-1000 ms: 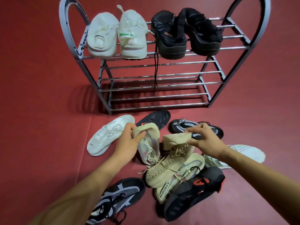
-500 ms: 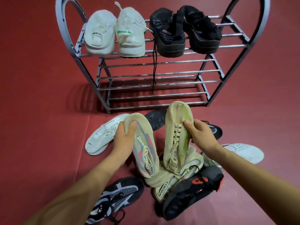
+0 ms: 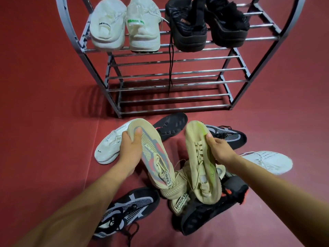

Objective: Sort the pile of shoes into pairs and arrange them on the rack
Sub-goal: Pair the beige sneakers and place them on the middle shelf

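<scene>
Your left hand (image 3: 130, 150) pinches the toe of the pink-patched beige shoe (image 3: 154, 154), your right hand (image 3: 219, 150) the toe of the green-tinged beige shoe (image 3: 199, 161), raised side by side above the floor pile, likely to compare them before racking on the rack (image 3: 178, 72).

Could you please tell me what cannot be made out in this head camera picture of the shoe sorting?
- Rack: its arched top is cut off by the upper edge.
- Beige shoe pile: its shoes are covered by the two held shoes.
- Black shoe with orange: mostly hidden under the beige shoe in the right hand.
- Left hand: fingers hidden behind its shoe.
</scene>
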Tool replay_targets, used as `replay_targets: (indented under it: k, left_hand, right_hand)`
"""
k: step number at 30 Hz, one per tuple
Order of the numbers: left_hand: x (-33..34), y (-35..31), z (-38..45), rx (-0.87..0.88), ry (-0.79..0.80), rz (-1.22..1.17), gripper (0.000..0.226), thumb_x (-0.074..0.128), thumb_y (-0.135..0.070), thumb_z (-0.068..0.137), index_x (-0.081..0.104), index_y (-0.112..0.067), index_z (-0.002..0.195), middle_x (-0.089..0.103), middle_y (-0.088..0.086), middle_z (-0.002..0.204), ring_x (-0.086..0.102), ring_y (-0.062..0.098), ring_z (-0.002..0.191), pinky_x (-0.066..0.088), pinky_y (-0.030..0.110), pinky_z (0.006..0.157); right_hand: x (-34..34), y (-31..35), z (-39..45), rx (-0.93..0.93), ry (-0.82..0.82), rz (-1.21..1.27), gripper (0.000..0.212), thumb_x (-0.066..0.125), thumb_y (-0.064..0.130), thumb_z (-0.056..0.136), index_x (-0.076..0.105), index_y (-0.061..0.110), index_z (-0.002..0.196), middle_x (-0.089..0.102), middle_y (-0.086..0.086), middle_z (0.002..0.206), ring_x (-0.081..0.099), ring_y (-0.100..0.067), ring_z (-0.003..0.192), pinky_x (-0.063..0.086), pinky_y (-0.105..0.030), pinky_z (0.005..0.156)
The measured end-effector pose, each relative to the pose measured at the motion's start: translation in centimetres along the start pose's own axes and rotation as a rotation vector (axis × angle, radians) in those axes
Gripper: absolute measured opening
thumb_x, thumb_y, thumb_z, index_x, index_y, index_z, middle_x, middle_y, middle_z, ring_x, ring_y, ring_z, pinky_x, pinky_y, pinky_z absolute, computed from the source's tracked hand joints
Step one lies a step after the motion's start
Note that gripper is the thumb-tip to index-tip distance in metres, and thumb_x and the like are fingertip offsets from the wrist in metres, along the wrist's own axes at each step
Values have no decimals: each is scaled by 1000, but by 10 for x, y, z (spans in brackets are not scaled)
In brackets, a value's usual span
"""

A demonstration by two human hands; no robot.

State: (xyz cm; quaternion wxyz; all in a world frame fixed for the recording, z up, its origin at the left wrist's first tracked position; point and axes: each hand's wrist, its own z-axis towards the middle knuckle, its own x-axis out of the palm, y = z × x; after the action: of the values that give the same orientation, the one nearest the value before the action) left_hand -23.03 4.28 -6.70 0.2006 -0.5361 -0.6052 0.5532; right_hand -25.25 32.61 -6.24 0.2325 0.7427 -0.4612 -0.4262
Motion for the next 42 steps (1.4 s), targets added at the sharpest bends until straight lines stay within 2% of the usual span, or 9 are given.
replay_targets:
  k: [6, 10, 14, 19, 24, 28, 32, 36, 42]
  left_hand:
    - [-8, 17, 10, -39, -22, -4, 48, 47, -56, 99, 50, -15, 121, 65, 2, 116, 61, 19, 109, 49, 38, 95]
    - [-15, 29, 16, -50, -82, -20, 53, 47, -58, 97, 57, -11, 120, 71, 5, 111, 67, 21, 105, 54, 44, 95]
    - [-24, 41, 19, -86, -111, -38, 53, 47, -55, 98, 61, -9, 117, 73, 7, 107, 69, 22, 101, 55, 39, 87]
    - [-31, 52, 17, -145, -153, -60, 52, 47, -52, 100, 61, -6, 117, 72, 12, 108, 68, 26, 103, 53, 38, 85]
    - [-34, 56, 18, -174, -157, -75, 53, 47, -54, 100, 60, -6, 118, 72, 9, 109, 68, 25, 103, 54, 38, 88]
    - [-32, 53, 15, -175, -152, -100, 49, 47, -50, 102, 59, -6, 119, 71, 9, 110, 67, 23, 103, 52, 34, 85]
    - [-36, 53, 17, -156, -138, -111, 46, 46, -48, 103, 60, -7, 119, 71, 7, 109, 67, 21, 101, 50, 31, 82]
    - [-42, 63, 22, -149, -160, -100, 50, 47, -49, 101, 58, -5, 123, 71, 11, 114, 67, 24, 107, 54, 37, 90]
    - [-46, 75, 19, -206, -248, -37, 50, 48, -44, 103, 52, 0, 127, 64, 11, 117, 59, 26, 106, 46, 36, 91]
  right_hand:
    - [-21, -25, 23, 119, -187, -254, 71, 30, 55, 102, 64, -6, 115, 63, -24, 107, 61, -41, 105, 48, -41, 86]
    - [-55, -47, 36, 279, -291, -306, 74, 33, 53, 102, 65, -14, 100, 61, -27, 88, 58, -37, 78, 44, -37, 65]
    - [-82, -67, 35, 430, -444, -77, 51, 54, 33, 99, 64, -16, 105, 63, -20, 74, 60, -35, 74, 53, -47, 76]
    - [-68, -46, -6, 165, -694, -406, 41, 62, 15, 89, 50, -4, 122, 49, -29, 125, 49, -45, 112, 41, -48, 95]
    - [-2, -13, -62, 246, -13, -331, 23, 62, 15, 81, 70, 2, 64, 69, -16, 60, 57, -24, 45, 43, -24, 45]
    - [32, -8, -59, 465, 311, -94, 24, 62, 18, 91, 69, -4, 92, 71, -16, 63, 54, -20, 34, 31, -16, 34]
    - [48, -16, -42, 216, 172, -298, 25, 70, 30, 77, 74, 12, 95, 74, -5, 85, 67, -22, 70, 54, -28, 61]
    - [55, -14, -37, -86, 286, -326, 70, 57, 23, 81, 41, 35, 148, 52, 5, 138, 62, -16, 108, 51, -23, 86]
    - [45, -48, -47, -173, 539, -121, 73, 33, -24, 82, 65, 26, 123, 50, 7, 146, 39, -1, 140, 34, -18, 112]
